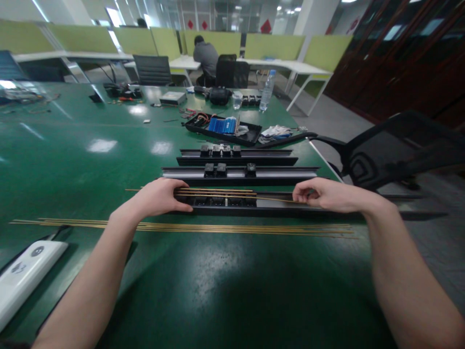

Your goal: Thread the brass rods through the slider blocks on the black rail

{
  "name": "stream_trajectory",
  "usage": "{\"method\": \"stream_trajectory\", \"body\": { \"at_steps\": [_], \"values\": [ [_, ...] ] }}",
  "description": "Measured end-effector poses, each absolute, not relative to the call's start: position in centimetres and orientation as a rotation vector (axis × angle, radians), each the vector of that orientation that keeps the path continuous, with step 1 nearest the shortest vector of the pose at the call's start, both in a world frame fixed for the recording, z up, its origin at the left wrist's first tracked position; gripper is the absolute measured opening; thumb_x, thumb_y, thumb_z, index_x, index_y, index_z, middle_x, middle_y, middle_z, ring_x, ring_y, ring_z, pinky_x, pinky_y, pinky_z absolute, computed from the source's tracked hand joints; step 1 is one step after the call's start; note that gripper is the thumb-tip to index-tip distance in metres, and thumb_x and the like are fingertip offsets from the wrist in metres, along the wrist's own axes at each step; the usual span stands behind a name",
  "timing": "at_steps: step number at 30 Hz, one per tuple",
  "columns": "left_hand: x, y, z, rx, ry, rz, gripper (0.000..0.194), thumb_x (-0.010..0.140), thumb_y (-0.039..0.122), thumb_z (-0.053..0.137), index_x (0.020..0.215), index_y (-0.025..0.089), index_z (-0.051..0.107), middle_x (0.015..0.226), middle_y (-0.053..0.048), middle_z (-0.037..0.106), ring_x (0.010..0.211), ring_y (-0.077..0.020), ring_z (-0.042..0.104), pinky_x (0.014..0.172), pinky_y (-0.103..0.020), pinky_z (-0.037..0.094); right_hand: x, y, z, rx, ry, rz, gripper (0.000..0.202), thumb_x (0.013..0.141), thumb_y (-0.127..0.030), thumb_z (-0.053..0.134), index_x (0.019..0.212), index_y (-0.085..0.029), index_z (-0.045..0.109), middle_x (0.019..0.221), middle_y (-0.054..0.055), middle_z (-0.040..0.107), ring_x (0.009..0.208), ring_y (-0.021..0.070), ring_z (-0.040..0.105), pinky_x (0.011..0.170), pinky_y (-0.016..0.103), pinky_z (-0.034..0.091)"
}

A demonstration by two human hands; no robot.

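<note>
My left hand (163,196) curls around the left end of a long black rail (232,212), thumb in front and fingers behind. Several thin brass rods (218,191) run through its grasp and lie over the rail; its palm side is hidden. Near the rail's right part, the closed fingers of my right hand (317,194) pinch one slanting brass rod (276,199). Small black blocks (218,200) sit in the rail's channel under the rods. More long brass rods (232,229) lie on the green table in front of the rail.
Two similar black rails (283,181) (276,160) with blocks lie behind. Further back are a black tray (250,140) with a blue part, gloves (278,132) and a water bottle (268,90). A white device (32,271) lies left; a chair (407,145) stands right. A person (207,58) sits far off.
</note>
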State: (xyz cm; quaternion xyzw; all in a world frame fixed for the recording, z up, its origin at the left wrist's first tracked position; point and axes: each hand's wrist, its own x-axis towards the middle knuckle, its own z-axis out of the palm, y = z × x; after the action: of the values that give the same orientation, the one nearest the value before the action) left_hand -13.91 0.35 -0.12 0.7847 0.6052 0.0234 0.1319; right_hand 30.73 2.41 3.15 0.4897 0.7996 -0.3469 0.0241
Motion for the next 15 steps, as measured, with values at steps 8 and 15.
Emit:
{"method": "stream_trajectory", "body": {
  "at_steps": [8, 15],
  "values": [
    [-13.9, 0.4, -0.1, 2.294, 1.756, 0.061, 0.069, 0.062, 0.07, 0.071, 0.115, 0.027, 0.072, 0.109, -0.004, 0.077, 0.097, -0.0281, 0.069, 0.084, -0.035, 0.052, 29.9, 2.7, 2.6, 1.538, 2.673, -1.009, 0.028, 0.088, -0.027, 0.049, 0.103, -0.022, 0.073, 0.102, 0.003, 0.075, 0.095, 0.0221, 0.067, 0.085, 0.033, 0.051],
    [-13.6, 0.2, 0.1, 2.297, 1.794, 0.021, 0.069, 0.062, 0.071, 0.07, 0.115, 0.027, 0.071, 0.111, -0.004, 0.076, 0.1, -0.0291, 0.069, 0.082, -0.033, 0.052, 24.5, 1.0, 1.5, 1.591, 2.795, -0.796, 0.036, 0.093, -0.051, 0.053, 0.091, -0.022, 0.073, 0.087, 0.003, 0.075, 0.075, 0.0199, 0.065, 0.066, 0.03, 0.043]
  ]
}}
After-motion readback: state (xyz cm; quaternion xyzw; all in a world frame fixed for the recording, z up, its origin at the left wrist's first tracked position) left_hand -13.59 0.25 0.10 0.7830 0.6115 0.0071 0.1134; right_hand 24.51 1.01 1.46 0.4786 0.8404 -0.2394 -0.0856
